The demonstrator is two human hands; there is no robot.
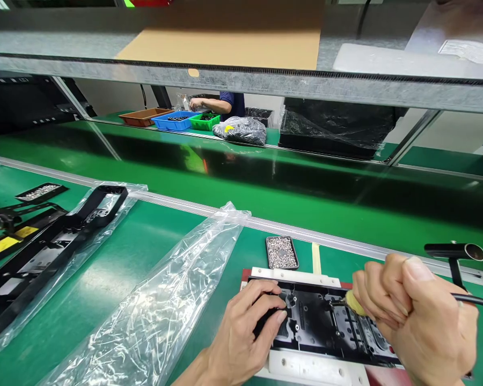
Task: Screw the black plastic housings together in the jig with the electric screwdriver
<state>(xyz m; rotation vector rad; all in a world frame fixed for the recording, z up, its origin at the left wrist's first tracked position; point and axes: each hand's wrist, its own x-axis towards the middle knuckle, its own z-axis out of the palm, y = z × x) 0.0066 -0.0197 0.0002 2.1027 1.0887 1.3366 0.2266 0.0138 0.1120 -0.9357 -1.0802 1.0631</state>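
Observation:
A black plastic part [322,321] lies in a white fixture [295,276] at the bottom of the view. My left hand [241,335] rests on the part's left end, fingers curled and pressing it down. My right hand [418,313] is closed round a tool with a yellow tip [353,303], which points at the part's top face; a black cable [475,301] runs off to the right. A small black tray of silver screws [282,252] sits just beyond the fixture.
An empty clear plastic bag [161,305] lies left of the fixture. Further left, black frames in bags [52,241] and another screw tray [40,192]. A green conveyor belt [265,182] runs behind. Across it a person [219,103] works near coloured bins [173,120].

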